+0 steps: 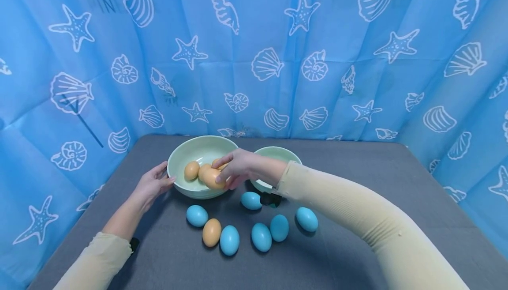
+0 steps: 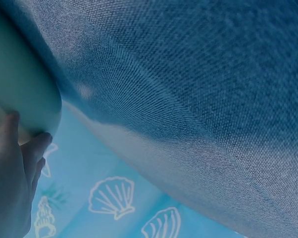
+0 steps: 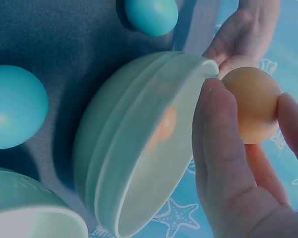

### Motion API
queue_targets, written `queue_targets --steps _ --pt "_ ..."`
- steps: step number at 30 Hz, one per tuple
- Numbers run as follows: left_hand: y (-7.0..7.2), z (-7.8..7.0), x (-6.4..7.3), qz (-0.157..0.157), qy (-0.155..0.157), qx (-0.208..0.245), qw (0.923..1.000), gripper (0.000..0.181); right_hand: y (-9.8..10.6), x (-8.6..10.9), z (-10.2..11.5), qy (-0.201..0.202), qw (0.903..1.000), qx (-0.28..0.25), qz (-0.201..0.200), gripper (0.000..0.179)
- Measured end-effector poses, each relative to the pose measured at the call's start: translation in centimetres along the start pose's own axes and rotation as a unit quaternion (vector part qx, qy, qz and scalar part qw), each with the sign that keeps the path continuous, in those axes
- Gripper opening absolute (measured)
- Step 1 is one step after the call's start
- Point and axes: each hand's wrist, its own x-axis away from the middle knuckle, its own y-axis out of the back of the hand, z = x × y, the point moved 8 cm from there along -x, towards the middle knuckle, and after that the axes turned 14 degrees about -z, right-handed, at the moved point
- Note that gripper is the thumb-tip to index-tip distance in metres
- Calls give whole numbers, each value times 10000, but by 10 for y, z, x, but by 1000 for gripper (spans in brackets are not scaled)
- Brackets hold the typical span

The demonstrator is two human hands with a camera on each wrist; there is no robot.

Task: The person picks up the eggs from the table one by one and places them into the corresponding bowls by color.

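My right hand point(image 1: 238, 166) pinches a brown egg point(image 3: 252, 105) between thumb and fingertips, over the larger pale green bowl point(image 1: 180, 148). Inside that bowl lie several other brown eggs, one of them a brown egg point(image 1: 192, 171) near its left side; my right hand partly covers the others. My left hand point(image 1: 152, 186) rests against the bowl's left side, its extended fingers point(image 2: 11, 130) and thumb touching the outer wall. On the table in front of the bowl lies a brown egg point(image 1: 212, 232), between a blue egg point(image 1: 196, 216) and another blue egg point(image 1: 229, 240).
A smaller pale green bowl point(image 1: 278, 149) stands right of the larger one, partly behind my right forearm. Several more blue eggs lie in front of it, including a blue egg point(image 1: 307, 219) close to my right sleeve. A blue shell-print curtain point(image 1: 270, 96) hangs behind the grey table point(image 1: 341, 254).
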Motion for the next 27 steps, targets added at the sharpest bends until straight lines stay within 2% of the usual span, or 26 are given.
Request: queue_targets --steps 13,27 --pt "0 2 0 46 1 38 10000 76 -12 -15 9 11 9998 -160 144 45" --pt "0 1 0 49 15 65 10000 76 -18 -32 10 -22 9997 -216 81 45"
